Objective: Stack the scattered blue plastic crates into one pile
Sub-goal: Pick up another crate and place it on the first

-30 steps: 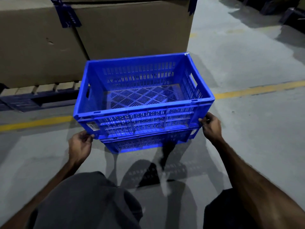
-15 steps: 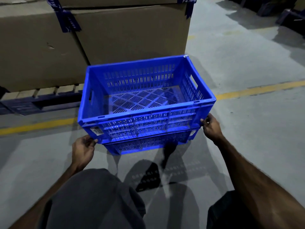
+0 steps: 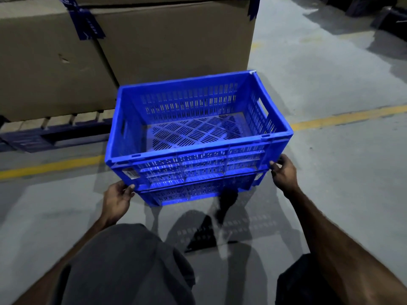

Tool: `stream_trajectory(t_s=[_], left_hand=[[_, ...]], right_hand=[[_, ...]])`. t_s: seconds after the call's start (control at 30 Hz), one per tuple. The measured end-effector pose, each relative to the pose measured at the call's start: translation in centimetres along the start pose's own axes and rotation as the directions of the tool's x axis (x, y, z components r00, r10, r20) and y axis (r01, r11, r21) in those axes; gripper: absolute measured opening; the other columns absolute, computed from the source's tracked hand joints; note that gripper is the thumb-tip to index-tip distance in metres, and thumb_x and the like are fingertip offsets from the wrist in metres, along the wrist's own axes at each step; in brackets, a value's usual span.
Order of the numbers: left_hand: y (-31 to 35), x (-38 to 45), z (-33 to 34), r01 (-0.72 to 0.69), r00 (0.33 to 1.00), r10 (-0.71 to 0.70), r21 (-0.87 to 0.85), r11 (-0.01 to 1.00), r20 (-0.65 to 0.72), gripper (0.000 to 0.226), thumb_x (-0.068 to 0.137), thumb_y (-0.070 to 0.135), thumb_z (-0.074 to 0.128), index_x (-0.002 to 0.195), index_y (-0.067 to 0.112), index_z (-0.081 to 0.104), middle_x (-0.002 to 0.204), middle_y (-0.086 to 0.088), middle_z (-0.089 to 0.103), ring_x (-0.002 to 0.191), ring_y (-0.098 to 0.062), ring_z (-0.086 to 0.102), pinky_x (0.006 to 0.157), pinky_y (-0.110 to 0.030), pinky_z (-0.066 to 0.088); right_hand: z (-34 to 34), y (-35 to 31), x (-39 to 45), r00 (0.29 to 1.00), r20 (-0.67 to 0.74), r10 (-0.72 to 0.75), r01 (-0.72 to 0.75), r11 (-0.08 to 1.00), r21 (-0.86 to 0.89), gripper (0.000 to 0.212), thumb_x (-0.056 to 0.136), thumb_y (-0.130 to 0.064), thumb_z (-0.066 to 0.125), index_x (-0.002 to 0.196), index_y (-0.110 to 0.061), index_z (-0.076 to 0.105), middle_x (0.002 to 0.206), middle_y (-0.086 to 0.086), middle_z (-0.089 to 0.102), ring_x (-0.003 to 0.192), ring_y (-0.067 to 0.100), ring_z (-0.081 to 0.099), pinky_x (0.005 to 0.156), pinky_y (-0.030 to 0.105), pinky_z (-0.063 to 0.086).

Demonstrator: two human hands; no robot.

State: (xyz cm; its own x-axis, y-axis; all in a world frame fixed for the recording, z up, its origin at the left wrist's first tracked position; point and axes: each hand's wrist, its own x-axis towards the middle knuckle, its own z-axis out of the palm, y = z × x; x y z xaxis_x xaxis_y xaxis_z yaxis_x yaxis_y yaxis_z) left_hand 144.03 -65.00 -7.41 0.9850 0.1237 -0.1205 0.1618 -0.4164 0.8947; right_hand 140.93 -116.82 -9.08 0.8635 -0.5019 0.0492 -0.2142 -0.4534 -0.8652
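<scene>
Two blue slotted plastic crates stand nested on the concrete floor. The upper crate [image 3: 198, 157] sits inside the lower crate [image 3: 193, 193], of which only the near wall shows. My left hand [image 3: 117, 198] grips the near left corner where the two crates meet, its thumb on the front wall. At the near right corner, at the same seam, my right hand [image 3: 284, 172] holds on with curled fingers. The upper crate is empty.
Big cardboard boxes [image 3: 154, 47] on a dark pallet [image 3: 55, 137] stand right behind the crates. A yellow floor line [image 3: 343, 117] runs across. My knees [image 3: 123, 267] fill the bottom of the view. Dark objects [image 3: 387, 14] lie far right.
Both hands have stayed at the same near corners. The nested crates have shifted slightly to the right in the view.
</scene>
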Motion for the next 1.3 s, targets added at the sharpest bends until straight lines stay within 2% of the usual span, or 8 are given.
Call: stream_trajectory(t_s=[0.17,0.23,0.37,0.53,0.67,0.83,1.03,1.3], left_hand=[[0.1,0.5,0.9,0.111,0.993,-0.116,-0.182,0.977,-0.016,0.015,0.097,-0.004,0.061,0.111,0.0,0.063,0.083,0.006,0.077,0.081,-0.018,0.068,0.069,-0.023,0.061],[0.0,0.6,1.0,0.118,0.992,-0.123,-0.153,0.981,-0.026,0.011,0.099,0.0,0.061,0.109,-0.001,0.064,0.096,-0.013,0.073,0.08,-0.017,0.069,0.07,-0.023,0.061],[-0.9,0.9,0.9,0.092,0.995,-0.096,-0.09,0.992,-0.041,0.008,0.1,0.003,0.06,0.106,0.001,0.066,0.103,-0.02,0.07,0.085,-0.031,0.067,0.066,-0.024,0.062],[-1.5,0.8,1.0,0.033,0.998,-0.032,0.007,0.999,-0.061,0.019,0.096,0.002,0.065,0.11,-0.01,0.069,0.094,-0.018,0.071,0.08,-0.03,0.067,0.066,-0.025,0.062],[-2.0,0.9,0.6,0.054,0.998,-0.052,0.059,0.997,-0.036,0.004,0.093,0.013,0.074,0.095,0.015,0.076,0.071,0.008,0.076,0.074,-0.026,0.074,0.074,-0.045,0.064],[-2.5,1.0,0.4,0.045,0.998,-0.044,0.029,0.999,-0.044,0.011,0.077,0.039,0.074,0.081,0.048,0.077,0.075,-0.002,0.078,0.072,-0.024,0.077,0.081,-0.052,0.062],[-1.3,-0.3,1.4,0.056,0.99,-0.065,-0.079,0.995,-0.127,0.024,0.088,0.003,0.074,0.083,0.026,0.072,0.075,0.009,0.077,0.078,-0.032,0.075,0.084,-0.054,0.061],[-1.3,-0.3,1.1,0.086,0.986,-0.076,0.061,0.994,-0.146,0.013,0.077,0.02,0.075,0.082,0.031,0.072,0.077,0.001,0.077,0.078,-0.024,0.076,0.081,-0.051,0.06]], right_hand=[[0.4,1.2,0.8,0.991,0.013,0.133,-0.133,0.991,-0.01,0.01,0.093,-0.02,0.069,0.092,-0.009,0.067,0.079,0.007,0.067,0.074,0.025,0.06,0.07,0.041,0.046],[0.5,1.0,0.8,0.989,0.015,0.146,-0.146,0.989,-0.03,0.011,0.093,-0.015,0.068,0.097,-0.007,0.074,0.092,0.008,0.075,0.086,0.024,0.067,0.074,0.034,0.045],[0.7,0.5,0.3,0.989,-0.008,0.15,-0.151,0.988,-0.037,0.015,0.093,-0.012,0.068,0.104,-0.008,0.077,0.101,0.007,0.077,0.094,0.021,0.068,0.077,0.03,0.043],[0.7,0.6,0.5,0.981,-0.034,0.188,-0.19,0.979,-0.068,0.01,0.087,-0.025,0.068,0.09,-0.017,0.073,0.088,0.005,0.076,0.084,0.031,0.071,0.074,0.044,0.055],[0.9,1.9,1.3,0.976,-0.051,0.21,-0.214,0.972,-0.094,0.01,0.078,-0.037,0.066,0.078,-0.027,0.063,0.073,0.001,0.07,0.071,0.034,0.069,0.07,0.054,0.057],[0.7,0.7,0.7,0.973,-0.059,0.223,-0.228,0.968,-0.103,0.015,0.085,-0.028,0.07,0.074,-0.021,0.062,0.079,0.003,0.072,0.076,0.036,0.069,0.071,0.05,0.056],[0.7,1.4,0.9,0.975,-0.041,0.219,-0.222,0.971,-0.088,0.007,0.08,-0.037,0.067,0.079,-0.033,0.063,0.08,-0.001,0.072,0.076,0.036,0.07,0.072,0.054,0.057],[0.8,1.5,0.7,0.972,-0.051,0.229,-0.233,0.967,-0.104,0.013,0.081,-0.034,0.069,0.079,-0.024,0.06,0.083,0.002,0.073,0.075,0.036,0.069,0.07,0.056,0.057]])
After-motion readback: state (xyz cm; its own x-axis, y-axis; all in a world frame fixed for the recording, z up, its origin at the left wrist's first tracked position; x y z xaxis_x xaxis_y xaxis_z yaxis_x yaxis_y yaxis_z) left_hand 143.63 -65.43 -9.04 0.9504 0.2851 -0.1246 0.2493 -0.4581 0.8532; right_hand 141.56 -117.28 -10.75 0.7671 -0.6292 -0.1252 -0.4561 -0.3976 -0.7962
